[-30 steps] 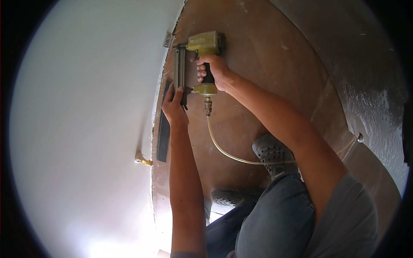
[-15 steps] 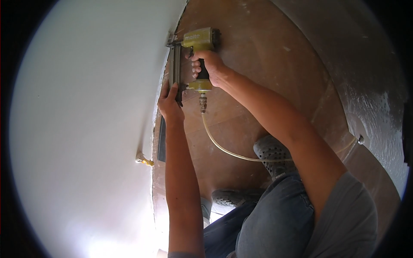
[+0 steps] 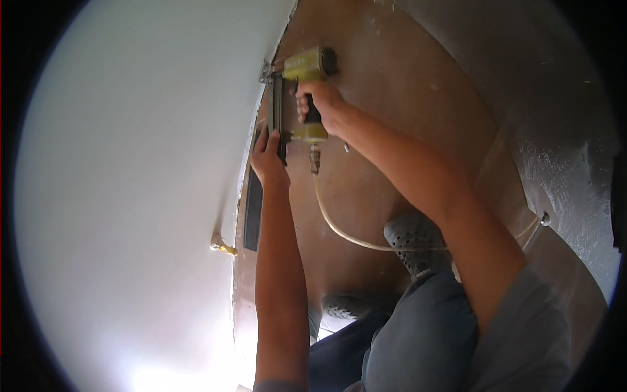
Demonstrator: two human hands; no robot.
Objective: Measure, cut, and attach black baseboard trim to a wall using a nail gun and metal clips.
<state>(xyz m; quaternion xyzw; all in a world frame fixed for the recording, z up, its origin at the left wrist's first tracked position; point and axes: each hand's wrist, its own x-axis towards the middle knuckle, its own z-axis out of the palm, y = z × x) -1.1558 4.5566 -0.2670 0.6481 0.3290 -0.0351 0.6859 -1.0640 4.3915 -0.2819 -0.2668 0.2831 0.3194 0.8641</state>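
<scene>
Yellow pneumatic nail gun [image 3: 304, 68]
Black grip, long dark magazine; nose pressed where the white wall meets the brown floor; pale air hose [image 3: 339, 228] trailing from its base.

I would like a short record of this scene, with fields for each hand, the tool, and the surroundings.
right hand: grips the black handle of the nail gun
left hand: presses against the dark strip by the gun's magazine
nail gun: yellow-green body, nose at the edge of the white wall
hose: pale, runs from the handle's base toward the right
floor: brown
feet: grey perforated shoe below the arms
</scene>
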